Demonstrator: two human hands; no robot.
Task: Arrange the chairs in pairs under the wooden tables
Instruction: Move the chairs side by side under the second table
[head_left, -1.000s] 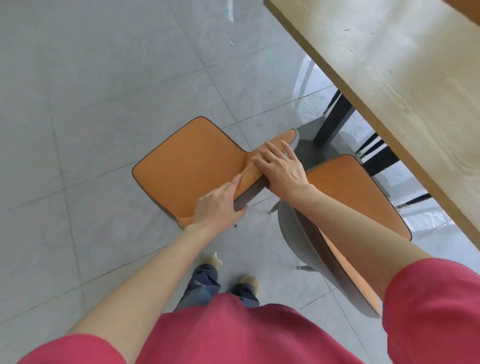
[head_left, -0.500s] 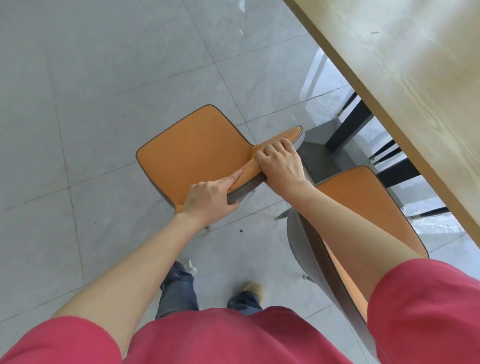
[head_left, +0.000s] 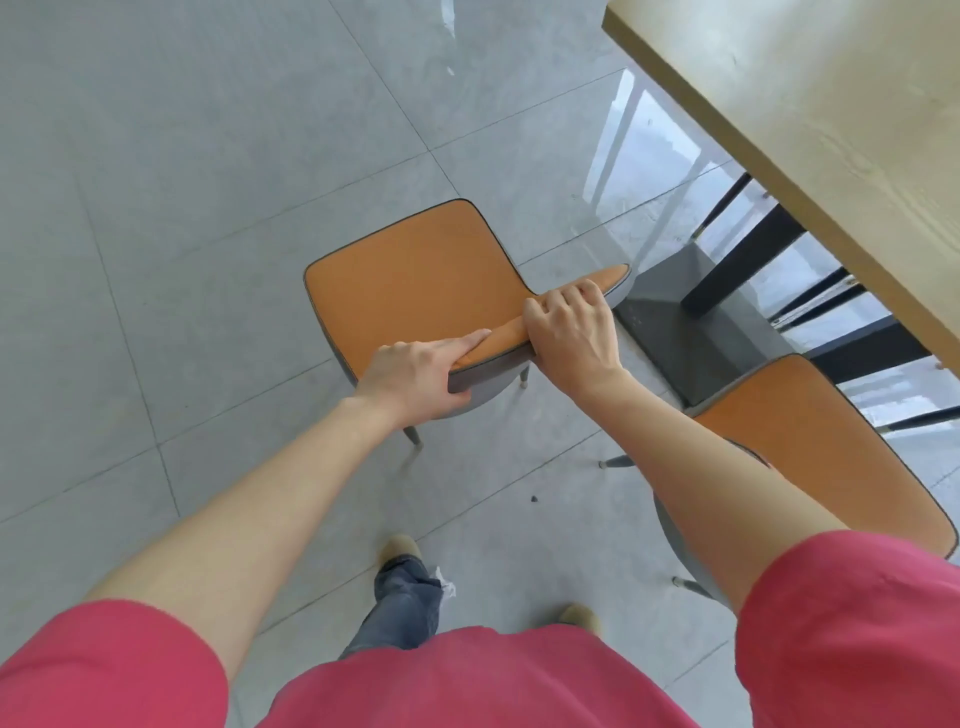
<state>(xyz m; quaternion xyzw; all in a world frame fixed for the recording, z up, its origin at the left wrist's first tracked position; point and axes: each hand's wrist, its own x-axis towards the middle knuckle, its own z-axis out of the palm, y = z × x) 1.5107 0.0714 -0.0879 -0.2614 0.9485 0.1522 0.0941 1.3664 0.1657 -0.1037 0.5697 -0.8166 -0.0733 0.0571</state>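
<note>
An orange chair with a grey shell (head_left: 415, 270) stands on the tiled floor ahead of me, its seat pointing away. My left hand (head_left: 415, 376) grips the near end of its backrest top. My right hand (head_left: 571, 332) is closed over the backrest further along. A second orange chair (head_left: 810, 441) stands to the right, partly behind my right forearm, beside the wooden table (head_left: 810, 119) whose edge runs across the upper right.
The table's black pedestal base (head_left: 670, 312) and post sit just right of the held chair. Black chair legs (head_left: 862, 353) show under the table. Grey floor tiles spread to the left and ahead. My feet are below the chair.
The held chair has shifted forward and to the right, nearer the table's base. Both hands have stayed on its backrest, and I have stepped forward.
</note>
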